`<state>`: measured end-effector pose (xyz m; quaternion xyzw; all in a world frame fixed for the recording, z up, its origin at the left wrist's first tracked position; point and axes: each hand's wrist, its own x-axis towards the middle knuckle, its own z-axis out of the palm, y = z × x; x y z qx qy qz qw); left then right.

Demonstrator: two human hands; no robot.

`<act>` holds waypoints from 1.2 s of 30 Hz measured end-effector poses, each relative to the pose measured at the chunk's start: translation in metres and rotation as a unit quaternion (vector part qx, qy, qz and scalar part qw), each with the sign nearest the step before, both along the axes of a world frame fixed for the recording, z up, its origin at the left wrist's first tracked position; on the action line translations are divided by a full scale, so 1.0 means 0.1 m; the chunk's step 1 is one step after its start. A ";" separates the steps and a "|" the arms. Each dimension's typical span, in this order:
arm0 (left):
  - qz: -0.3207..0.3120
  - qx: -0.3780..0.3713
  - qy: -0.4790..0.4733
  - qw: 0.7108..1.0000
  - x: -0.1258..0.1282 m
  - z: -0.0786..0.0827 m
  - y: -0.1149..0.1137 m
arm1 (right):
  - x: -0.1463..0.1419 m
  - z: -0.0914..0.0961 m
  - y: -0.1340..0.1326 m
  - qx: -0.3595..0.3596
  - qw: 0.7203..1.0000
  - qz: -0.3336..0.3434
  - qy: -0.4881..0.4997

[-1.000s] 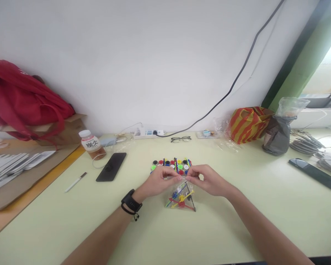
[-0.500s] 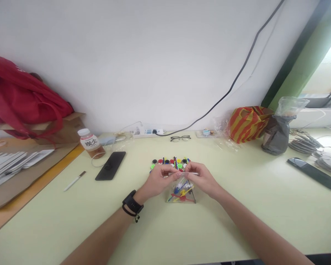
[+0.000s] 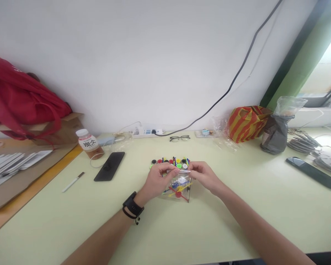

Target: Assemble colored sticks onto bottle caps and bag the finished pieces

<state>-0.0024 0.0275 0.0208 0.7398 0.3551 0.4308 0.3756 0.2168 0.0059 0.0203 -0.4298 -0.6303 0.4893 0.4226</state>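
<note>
A clear plastic bag (image 3: 174, 195) hangs from my fingers, with red, yellow, blue and dark plastic pieces showing through it. My left hand (image 3: 157, 180) pinches its top edge between thumb and forefinger. At the other end of that edge, my right hand (image 3: 205, 177) grips the bag's corner the same way. Just behind my hands, rows of small colourful plastic discs (image 3: 179, 161) and thin coloured pieces lie on the table, partly hidden by my fingers and the bag.
On the left are a black phone (image 3: 109, 166), a drink bottle (image 3: 89, 144) and a white pen-like stick (image 3: 73, 182). Eyeglasses (image 3: 180, 138) and a power strip (image 3: 147, 133) lie along the wall. To the right are a striped bag (image 3: 244, 123), a grey bag (image 3: 276, 136) and another phone (image 3: 314, 172).
The bag's lower part has swung slightly left. My left fingers have slid a little left along its top edge, and more of the edge shows between my hands.
</note>
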 end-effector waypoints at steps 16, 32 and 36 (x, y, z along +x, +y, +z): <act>-0.069 -0.123 0.008 0.990 -0.14 0.09 0.08 | 0.25 0.18 -0.02 0.113 0.984 0.039 -0.135; -0.131 -0.117 0.064 0.982 -0.10 0.10 0.01 | 0.72 0.38 -0.05 -0.019 0.981 0.147 -0.126; -0.115 -0.148 0.048 0.981 -0.05 -0.10 0.02 | 1.21 0.36 0.00 0.029 0.998 0.014 -0.056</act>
